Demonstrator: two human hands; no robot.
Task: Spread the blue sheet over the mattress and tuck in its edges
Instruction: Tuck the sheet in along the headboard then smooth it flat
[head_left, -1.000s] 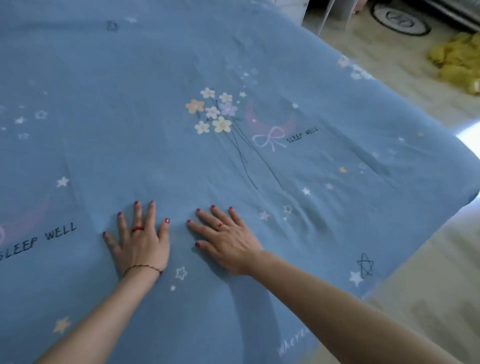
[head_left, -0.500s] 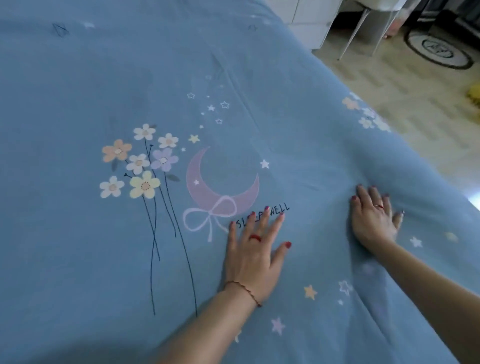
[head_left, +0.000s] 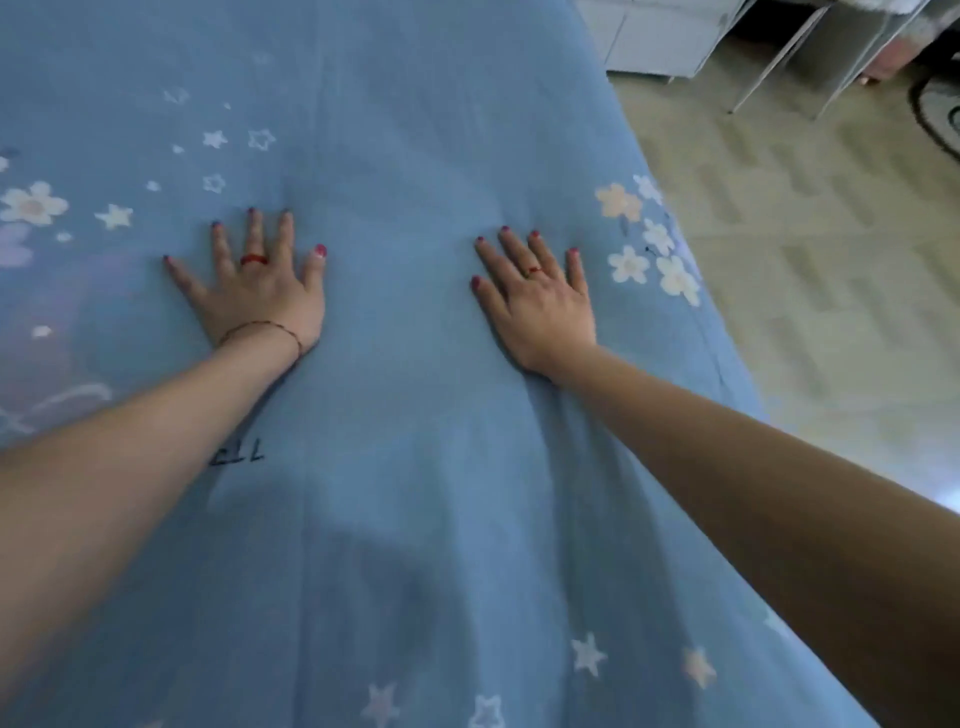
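Hands, two of them, are lying flat on one blue sheet (head_left: 415, 519), which is covering the mattress across nearly the whole view and falling away over the bed's right edge toward the tiled floor (head_left: 831, 312). I am stretching both arms out ahead of me, the left forearm coming in from the lower left and the right forearm from the lower right, both nearly straight. My left hand (head_left: 260, 291) is resting palm down with all five fingers fanned wide, and it is wearing one red ring (head_left: 253, 259) and one thin red bracelet (head_left: 260, 328) at the wrist. My right hand (head_left: 537, 306) is also pressing palm down, fingers spread a little less widely, with one slim ring (head_left: 535, 269) on it. Neither hand is gripping anything; both are released and simply touching the cloth, set apart from each other. Just beside my right hand, a cluster of printed flowers (head_left: 644, 244) is sitting near the bed's edge.
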